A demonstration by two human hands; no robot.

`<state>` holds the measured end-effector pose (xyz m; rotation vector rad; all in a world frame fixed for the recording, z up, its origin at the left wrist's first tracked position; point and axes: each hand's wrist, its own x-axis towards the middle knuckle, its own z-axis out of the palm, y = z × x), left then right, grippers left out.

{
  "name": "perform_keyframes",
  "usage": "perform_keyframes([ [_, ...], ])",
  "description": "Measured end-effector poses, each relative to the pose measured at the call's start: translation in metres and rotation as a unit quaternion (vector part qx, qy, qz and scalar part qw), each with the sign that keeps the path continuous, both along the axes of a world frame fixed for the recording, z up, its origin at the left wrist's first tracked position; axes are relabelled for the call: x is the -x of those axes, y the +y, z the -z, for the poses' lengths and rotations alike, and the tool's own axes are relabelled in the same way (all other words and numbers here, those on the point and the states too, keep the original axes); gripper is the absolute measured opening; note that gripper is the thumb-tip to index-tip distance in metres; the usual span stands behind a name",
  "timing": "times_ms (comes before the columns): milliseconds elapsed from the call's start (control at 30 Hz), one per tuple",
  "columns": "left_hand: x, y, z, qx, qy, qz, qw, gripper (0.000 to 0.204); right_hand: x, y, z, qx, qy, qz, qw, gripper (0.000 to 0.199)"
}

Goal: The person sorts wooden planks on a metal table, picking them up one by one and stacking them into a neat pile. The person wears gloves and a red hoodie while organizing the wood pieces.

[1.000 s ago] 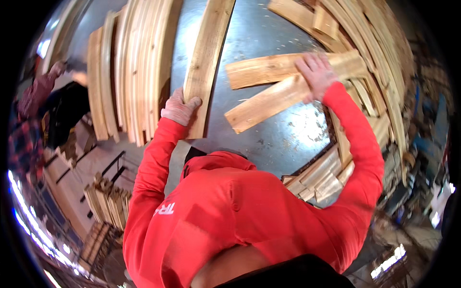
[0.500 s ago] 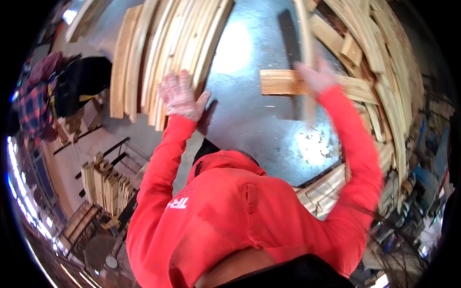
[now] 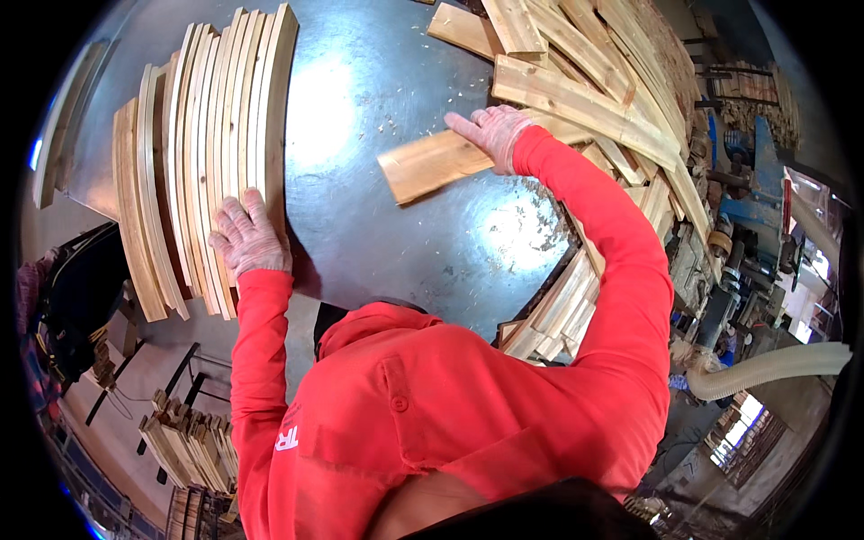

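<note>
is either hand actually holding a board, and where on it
Neither grips one. Right hand lies flat on the short pale wooden board's right end; left hand presses the stacked wooden slats' near ends.

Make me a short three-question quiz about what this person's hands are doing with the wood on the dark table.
1. True or false: the left hand rests flat on the row of stacked boards.
2. What does the right hand press on? A) a loose short board, B) a hose, C) a metal tool.
3. On which side of the dark table does the jumbled pile of boards lie, the person's left or right?

Key: 1 true. 2 A, the loose short board, lying apart from the row. 3 right.
</note>
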<state>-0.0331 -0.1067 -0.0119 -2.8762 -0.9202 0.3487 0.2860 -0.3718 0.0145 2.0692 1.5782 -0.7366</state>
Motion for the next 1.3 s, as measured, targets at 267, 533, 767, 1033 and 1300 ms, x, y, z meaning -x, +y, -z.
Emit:
perform_keyframes([
  [267,-0.077,-0.078,-0.019,0.756,-0.231,0.015,0.612,0.061,0.016,0.090,-0.069,-0.441,0.496,0.298,0.686,0.079],
  [533,-0.057,-0.047,0.012,0.628,-0.188,-0.279,0.702,0.031,-0.110,-0.092,0.045,-0.074,-0.308,0.019,0.948,0.103],
  [767,-0.032,-0.034,0.005,0.347,-0.067,-0.278,0.893,0.051,-0.014,0.036,-0.017,-0.058,0.242,0.508,0.825,0.086],
  [1033,-0.049,-0.068,-0.001,0.361,-0.038,-0.273,0.891,0.081,0.017,0.203,0.002,-0.304,-0.038,0.315,0.899,0.092],
  [1300,-0.047,-0.062,0.005,0.369,-0.075,-0.243,0.894,0.076,-0.179,0.081,0.004,-0.073,-0.389,0.417,0.818,0.054],
])
